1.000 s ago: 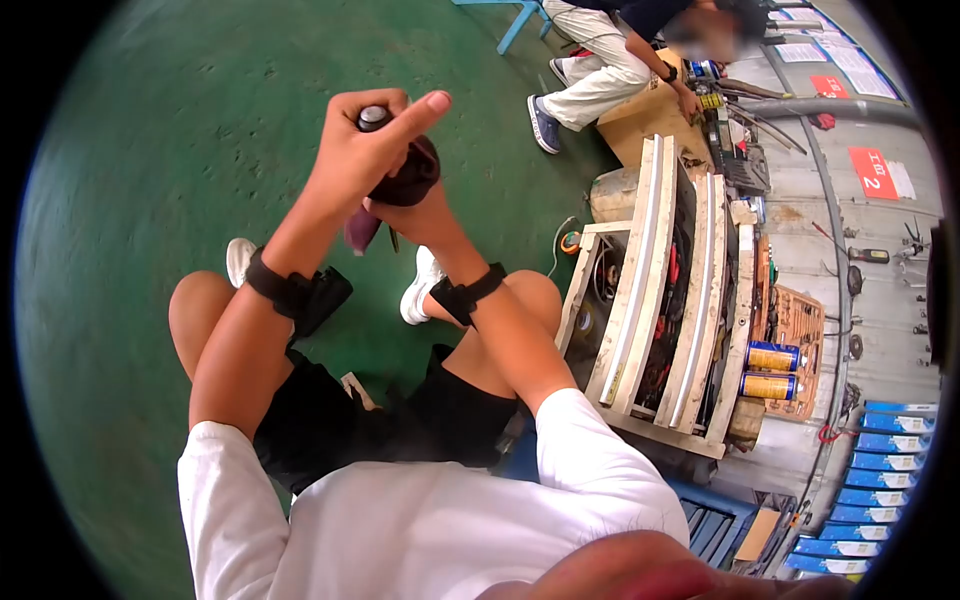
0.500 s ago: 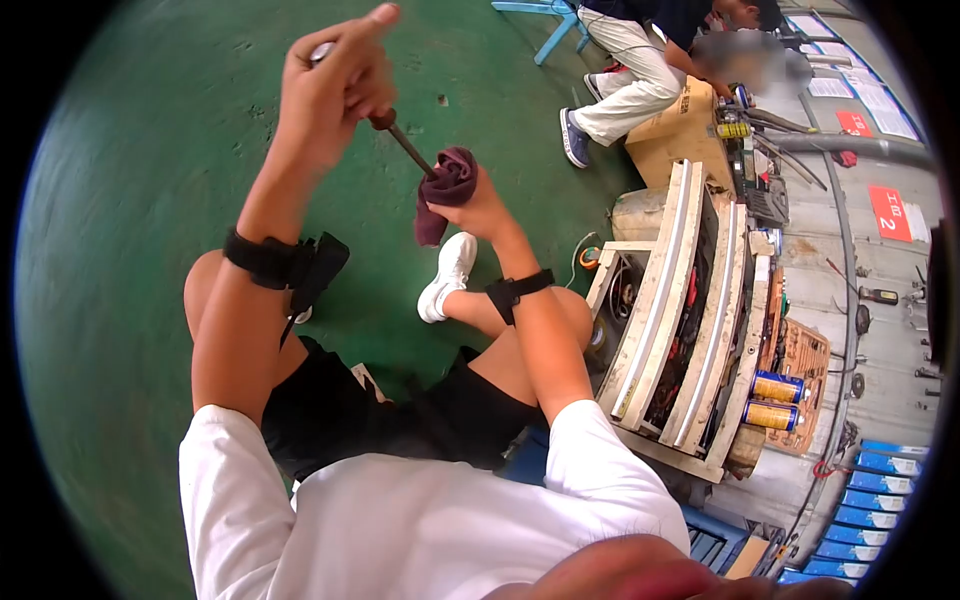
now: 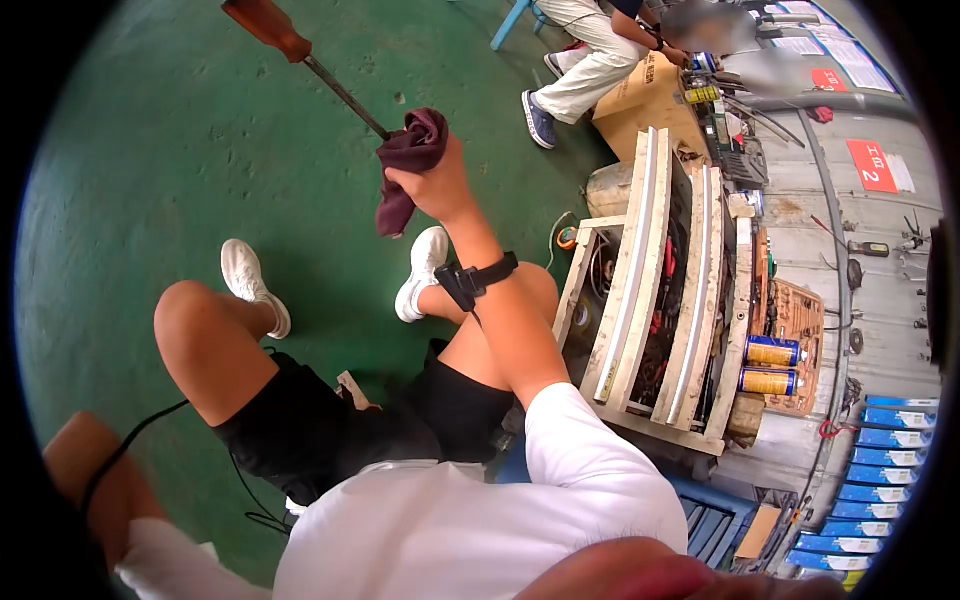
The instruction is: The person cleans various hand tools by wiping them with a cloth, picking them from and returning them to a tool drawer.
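My right hand (image 3: 435, 180) is closed round a dark maroon cloth (image 3: 415, 145), which is bunched about the far part of a screwdriver's metal shaft (image 3: 345, 95). The screwdriver's brown handle (image 3: 268, 28) points up and left, with no hand on it, and runs to the edge of the picture. The tip is hidden in the cloth. A black strap with a small device (image 3: 475, 280) sits on my right wrist. At the lower left my left arm (image 3: 85, 440) is bent back beside my body, and its hand is out of view.
At right stands a worn frame (image 3: 640, 270) with tools inside. Beyond it are two spray cans (image 3: 772, 350), a tool case (image 3: 800, 310) and blue boxes (image 3: 885, 460). A co-worker (image 3: 590, 60) sits near a cardboard box (image 3: 650, 100). A black cable (image 3: 140, 430) runs by my left knee.
My left hand has let go of the screwdriver handle and swung down and back, out of view. The right hand still grips the cloth on the shaft. The view has shifted slightly.
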`<state>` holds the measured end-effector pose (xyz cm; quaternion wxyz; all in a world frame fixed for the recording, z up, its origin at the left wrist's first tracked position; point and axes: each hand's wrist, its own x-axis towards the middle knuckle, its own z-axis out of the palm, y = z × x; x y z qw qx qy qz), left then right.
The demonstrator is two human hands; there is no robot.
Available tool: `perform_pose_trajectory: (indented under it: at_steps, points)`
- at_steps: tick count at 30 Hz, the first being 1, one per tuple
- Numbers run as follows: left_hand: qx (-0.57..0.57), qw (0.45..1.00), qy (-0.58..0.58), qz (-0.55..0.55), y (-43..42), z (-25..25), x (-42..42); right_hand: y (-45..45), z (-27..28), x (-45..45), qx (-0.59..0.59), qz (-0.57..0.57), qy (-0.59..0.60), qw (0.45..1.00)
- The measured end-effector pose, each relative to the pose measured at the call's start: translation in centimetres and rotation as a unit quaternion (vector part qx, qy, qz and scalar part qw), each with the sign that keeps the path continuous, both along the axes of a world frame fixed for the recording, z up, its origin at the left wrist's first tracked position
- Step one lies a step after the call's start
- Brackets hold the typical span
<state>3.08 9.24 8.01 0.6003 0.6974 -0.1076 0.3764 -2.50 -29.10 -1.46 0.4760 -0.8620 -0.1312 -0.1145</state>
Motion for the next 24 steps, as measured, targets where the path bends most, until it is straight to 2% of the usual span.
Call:
perform_pose_trajectory:
  at_steps: [1, 2, 4, 5, 7, 9, 11, 13, 15, 16, 17, 18, 19, 21, 23, 24]
  points:
    - [0.002, 1.000, -0.001, -0.001, 0.2, 0.3, -0.2, 0.6, -0.1, 0.1, -0.041, 0.022, -0.003, 0.999]
    - [0.006, 1.000, -0.005, -0.003, 0.3, 0.8, -0.5, 1.5, -0.6, 0.8, -0.027, 0.035, -0.012, 0.999]
    - [0.003, 1.000, -0.010, -0.005, 0.4, 1.3, -1.3, 1.5, -0.8, 1.4, -0.043, 0.003, -0.162, 0.986]
    - [0.002, 1.000, -0.011, -0.005, 0.5, 1.5, -1.8, 1.3, -0.8, 1.5, -0.036, 0.013, -0.164, 0.986]
    - [0.002, 1.000, -0.008, -0.004, 0.7, 2.0, -2.4, 1.3, -0.2, 1.0, 0.016, 0.003, 0.010, 1.000]
    - [0.003, 1.000, -0.016, -0.004, 0.7, 2.6, -3.0, 1.7, 0.7, 0.9, 0.071, 0.009, 0.014, 0.997]
    - [0.004, 1.000, -0.027, -0.007, 0.8, 3.4, -3.8, 2.6, 1.2, 0.8, 0.200, -0.030, 0.053, 0.978]
    - [0.010, 0.999, -0.029, -0.016, 0.7, 4.2, -4.2, 2.4, -0.4, 1.0, 0.262, -0.052, 0.033, 0.963]
    - [0.009, 0.999, -0.023, -0.026, 0.3, 5.0, -4.1, 0.8, -0.3, 1.3, 0.218, 0.019, 0.170, 0.961]
    - [0.000, 0.999, -0.031, -0.024, 0.0, 5.3, -4.2, 1.4, 2.4, 0.5, 0.127, -0.013, 0.167, 0.978]
    - [-0.016, 0.998, -0.047, -0.030, -0.5, 5.7, -4.6, 1.1, 1.9, 1.3, 0.118, -0.001, 0.146, 0.982]
    - [-0.034, 0.997, -0.063, -0.039, -1.0, 6.1, -4.9, 0.3, -0.2, 2.1, 0.039, 0.006, -0.007, 0.999]
    - [-0.054, 0.994, -0.078, -0.050, -1.6, 6.5, -4.8, -0.2, -1.0, 2.4, -0.040, 0.010, -0.155, 0.987]
    - [-0.105, 0.985, -0.111, -0.078, -3.2, 7.4, -4.8, -0.3, -0.3, 1.5, 0.007, 0.013, -0.048, 0.999]
    - [-0.148, 0.970, -0.153, -0.119, -4.9, 8.9, -4.3, -0.4, -0.4, 1.5, 0.152, -0.009, -0.003, 0.988]
    - [-0.167, 0.959, -0.178, -0.147, -6.1, 9.8, -4.1, -1.0, -1.3, 2.0, 0.064, -0.004, -0.137, 0.989]
